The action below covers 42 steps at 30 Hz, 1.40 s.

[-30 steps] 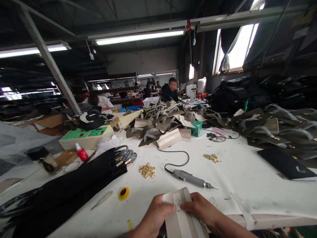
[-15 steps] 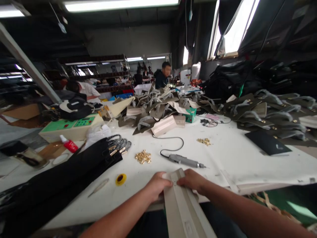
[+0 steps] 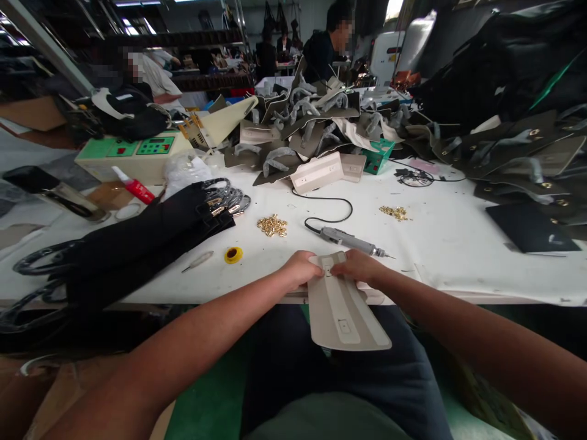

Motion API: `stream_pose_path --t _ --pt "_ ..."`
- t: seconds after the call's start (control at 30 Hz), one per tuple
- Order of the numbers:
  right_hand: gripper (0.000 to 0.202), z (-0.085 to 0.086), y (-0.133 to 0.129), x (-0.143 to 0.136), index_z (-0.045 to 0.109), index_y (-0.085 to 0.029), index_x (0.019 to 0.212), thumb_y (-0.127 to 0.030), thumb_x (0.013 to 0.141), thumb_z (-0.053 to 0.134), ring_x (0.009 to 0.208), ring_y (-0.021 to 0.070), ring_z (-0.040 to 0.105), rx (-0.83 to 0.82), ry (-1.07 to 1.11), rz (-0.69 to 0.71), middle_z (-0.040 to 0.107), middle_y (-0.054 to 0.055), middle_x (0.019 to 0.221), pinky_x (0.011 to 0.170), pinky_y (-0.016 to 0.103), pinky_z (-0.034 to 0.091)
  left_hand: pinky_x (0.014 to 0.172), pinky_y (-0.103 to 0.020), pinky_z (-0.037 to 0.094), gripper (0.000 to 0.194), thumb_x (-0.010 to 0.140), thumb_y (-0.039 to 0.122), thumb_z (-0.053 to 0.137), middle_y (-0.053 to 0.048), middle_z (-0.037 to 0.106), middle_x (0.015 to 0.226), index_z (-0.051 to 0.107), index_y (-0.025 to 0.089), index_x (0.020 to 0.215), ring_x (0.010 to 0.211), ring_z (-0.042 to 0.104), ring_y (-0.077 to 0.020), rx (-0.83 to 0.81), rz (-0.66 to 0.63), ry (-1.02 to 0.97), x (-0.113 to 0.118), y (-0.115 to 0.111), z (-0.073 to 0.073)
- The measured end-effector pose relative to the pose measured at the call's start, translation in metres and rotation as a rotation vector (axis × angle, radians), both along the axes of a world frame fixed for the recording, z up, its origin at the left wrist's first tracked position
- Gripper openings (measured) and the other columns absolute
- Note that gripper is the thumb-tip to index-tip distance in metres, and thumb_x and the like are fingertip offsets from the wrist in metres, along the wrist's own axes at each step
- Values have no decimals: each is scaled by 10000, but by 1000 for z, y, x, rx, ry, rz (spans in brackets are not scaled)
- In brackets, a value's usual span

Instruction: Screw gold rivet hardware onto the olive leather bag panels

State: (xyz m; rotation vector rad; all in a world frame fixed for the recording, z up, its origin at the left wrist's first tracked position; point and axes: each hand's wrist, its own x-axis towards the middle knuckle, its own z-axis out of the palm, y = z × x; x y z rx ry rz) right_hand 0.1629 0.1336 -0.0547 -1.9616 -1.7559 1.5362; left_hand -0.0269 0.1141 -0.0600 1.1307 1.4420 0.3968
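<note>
A beige bag panel (image 3: 334, 311) with rounded corners and a raised middle strip slants from the table's front edge down over my lap. My left hand (image 3: 300, 269) grips its far end at the left, thumb on top. At the right of the same end, my right hand (image 3: 360, 267) is closed on it, its thumb close to a small slot. Just beyond my hands lies a grey electric screwdriver (image 3: 351, 240) with a black cord. A pile of small gold fittings (image 3: 272, 225) sits farther left, and a smaller gold pile (image 3: 397, 212) farther right.
A yellow tape roll (image 3: 233, 255) and a thin pointed tool (image 3: 199, 261) lie left. Black bag pieces (image 3: 137, 244) extend over the left edge. Many olive bag pieces with wrapped handles (image 3: 316, 119) heap up behind. A black booklet (image 3: 532, 227) lies right. Co-workers sit beyond.
My view has tilted down, so the table appears higher and my lap shows. Both hands keep their hold on the panel, whose near end is now visible.
</note>
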Motion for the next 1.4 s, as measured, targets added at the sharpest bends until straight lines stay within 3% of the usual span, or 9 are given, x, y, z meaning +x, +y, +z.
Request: stream_pose_path --t 0.23,0.43,0.53,0.63,0.73,0.83,1.03,1.17,1.4 --pt "149 4 0 -4 661 -152 694 -270 749 733 610 156 584 51 -92 76 646 32 670 518 255 400 604 -261 487 154 808 243 780 27 651 718 664 144 831 637 607 -126 137 -83 142 5 2 1" --pt "167 5 2 -7 652 -164 691 -300 742 734 636 188 616 47 -160 94 644 48 689 515 262 403 626 -280 437 111 630 182 771 -2 660 616 721 172 729 681 643 -212 296 -204 313 2 11 10" --pt "187 3 3 -8 646 -167 688 -323 725 741 637 198 632 46 -172 98 655 56 694 503 262 409 737 -329 478 217 620 232 798 -42 723 767 761 206 832 825 674 -274 425 -233 412 -4 10 15" --pt "196 2 4 -9 646 -169 701 -345 724 732 594 187 634 39 -153 100 667 49 673 479 255 410 931 -379 490 423 672 226 782 -80 731 1154 760 253 1094 1134 634 -315 611 -253 438 -9 3 16" --pt "177 3 4 -9 654 -174 692 -329 710 739 598 181 644 59 -138 97 677 42 664 475 241 408 1071 -389 454 330 753 219 749 -67 692 1301 778 268 1077 1274 567 -281 771 -313 392 -8 -8 10" --pt "153 7 3 -10 679 -176 690 -310 689 753 624 183 659 80 -141 86 685 36 659 483 227 412 1048 -434 494 199 808 249 734 -67 740 1226 802 263 995 1206 613 -281 851 -328 367 -7 -15 -4" --pt "180 11 -2 -5 753 -189 736 -358 677 774 583 195 678 147 -129 77 659 1 553 521 242 456 1034 -506 530 210 833 308 744 -82 766 1198 808 249 1025 1173 644 -305 924 -251 348 -12 -11 -34" --pt "244 14 -6 30 788 -239 927 -424 775 740 635 171 705 314 -135 -27 714 -21 615 600 234 478 1036 -517 540 207 807 322 776 -62 780 1165 816 271 1003 1164 652 -306 932 -234 332 -14 -6 -39" --pt "267 3 31 161 761 -205 1051 -363 940 578 707 149 716 490 -268 -348 784 19 830 633 228 470 1040 -532 547 212 798 335 776 -45 777 1177 817 297 1002 1175 657 -303 918 -211 342 -16 -6 -40"
